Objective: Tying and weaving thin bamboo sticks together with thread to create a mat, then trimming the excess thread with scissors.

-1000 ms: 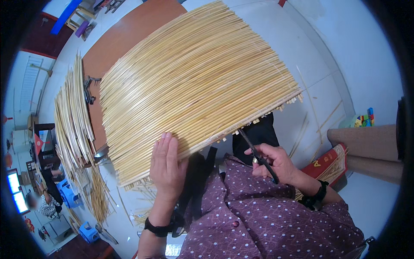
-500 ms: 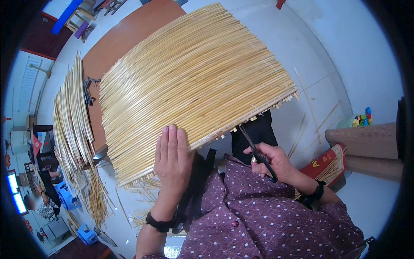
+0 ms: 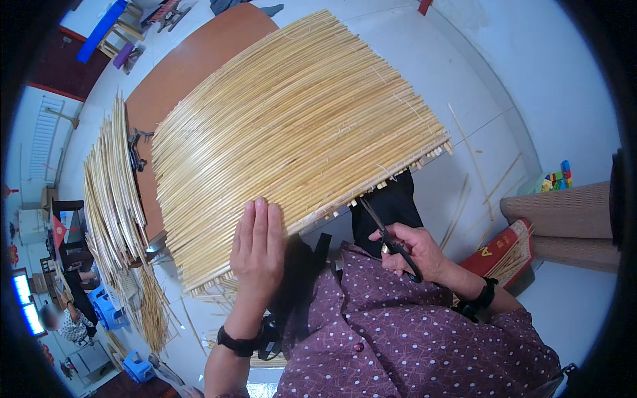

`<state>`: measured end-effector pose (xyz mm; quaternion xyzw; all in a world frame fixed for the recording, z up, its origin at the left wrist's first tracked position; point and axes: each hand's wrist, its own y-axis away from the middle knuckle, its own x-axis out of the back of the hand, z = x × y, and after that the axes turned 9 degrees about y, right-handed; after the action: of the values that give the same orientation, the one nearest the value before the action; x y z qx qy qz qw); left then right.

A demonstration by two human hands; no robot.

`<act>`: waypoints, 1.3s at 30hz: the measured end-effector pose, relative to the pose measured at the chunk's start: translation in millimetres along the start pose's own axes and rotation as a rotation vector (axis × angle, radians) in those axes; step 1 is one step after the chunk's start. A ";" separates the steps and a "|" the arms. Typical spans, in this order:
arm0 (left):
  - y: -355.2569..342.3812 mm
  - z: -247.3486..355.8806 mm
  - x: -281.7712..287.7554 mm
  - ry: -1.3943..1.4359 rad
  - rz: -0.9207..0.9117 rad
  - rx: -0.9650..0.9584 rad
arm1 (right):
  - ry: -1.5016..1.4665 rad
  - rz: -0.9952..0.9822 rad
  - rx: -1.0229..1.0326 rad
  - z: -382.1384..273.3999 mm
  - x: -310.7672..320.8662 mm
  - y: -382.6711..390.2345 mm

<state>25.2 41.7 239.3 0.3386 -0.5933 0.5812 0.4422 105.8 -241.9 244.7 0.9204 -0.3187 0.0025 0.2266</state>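
Observation:
A large mat of straw-coloured reed stalks [image 3: 292,126], laid side by side and bound with thin thread, slopes away in front of me. Cut stalk ends stick out along its near edge. My left hand [image 3: 259,242] lies flat on the mat's near left part, fingers stretched and close together. In my right hand [image 3: 417,251] is a pair of black scissors [image 3: 399,248], fingers around the handles. Their blades point up and left, with the tips at the underside of the mat's near edge. Whether the tips touch a stalk end, I cannot tell.
A brown table [image 3: 189,63] is under the mat's far side. Long loose reeds [image 3: 109,179] stand in a bundle at left. Offcuts lie on the tiled floor at right, by a red box [image 3: 507,249] of sticks and a brown rolled mat [image 3: 564,215]. Another person [image 3: 73,325] is far left.
The mat, my left hand and the scissors have all shifted slightly left in the picture. My left hand stays flat on the mat, and my right hand keeps its hold on the scissors.

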 end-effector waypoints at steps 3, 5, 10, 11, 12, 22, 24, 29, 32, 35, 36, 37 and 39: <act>-0.8 -4.7 -1.8 -0.058 0.026 -0.036 | -0.024 0.007 0.016 3.9 -1.9 -0.6; -2.6 -10.1 3.0 -0.105 0.043 -0.053 | -0.037 0.013 0.027 8.3 -4.5 -1.1; -38.7 -36.3 55.3 -0.148 0.166 -0.064 | -0.057 0.037 0.018 9.9 -4.1 -1.6; -47.6 -45.8 64.6 -0.142 0.211 -0.064 | -0.058 0.040 0.033 11.1 -4.8 -2.0; -57.2 -57.9 73.5 -0.173 0.232 -0.051 | -0.088 0.046 0.033 14.7 -5.4 -3.3; -143.0 -130.1 214.5 0.068 0.692 0.408 | -0.155 0.048 0.048 15.6 -3.4 -7.9; -151.5 -126.5 230.1 0.498 0.831 0.382 | -0.162 0.074 0.055 20.1 -2.3 -6.4; -143.0 -101.0 230.0 1.142 1.030 0.470 | -0.275 0.225 0.203 -4.9 2.4 15.8; -122.6 -89.1 179.6 1.486 1.045 0.526 | -0.219 0.312 0.497 -40.2 9.9 22.2; -98.6 -54.4 118.4 1.804 1.043 0.596 | -0.238 0.262 0.559 -67.9 14.5 26.5; -85.5 -50.1 96.5 1.926 1.109 0.663 | -0.180 0.264 0.560 -80.2 10.4 28.2; -74.7 -43.0 74.7 2.038 1.107 0.722 | -0.168 0.261 0.548 -85.3 10.6 25.3; -57.3 -25.5 43.8 2.160 1.108 0.806 | 0.253 0.234 0.754 -97.2 15.9 16.7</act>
<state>64.4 66.3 300.2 -0.4853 0.2220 0.8035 0.2637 122.2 -222.1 341.3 0.8890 -0.3675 0.2576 -0.0907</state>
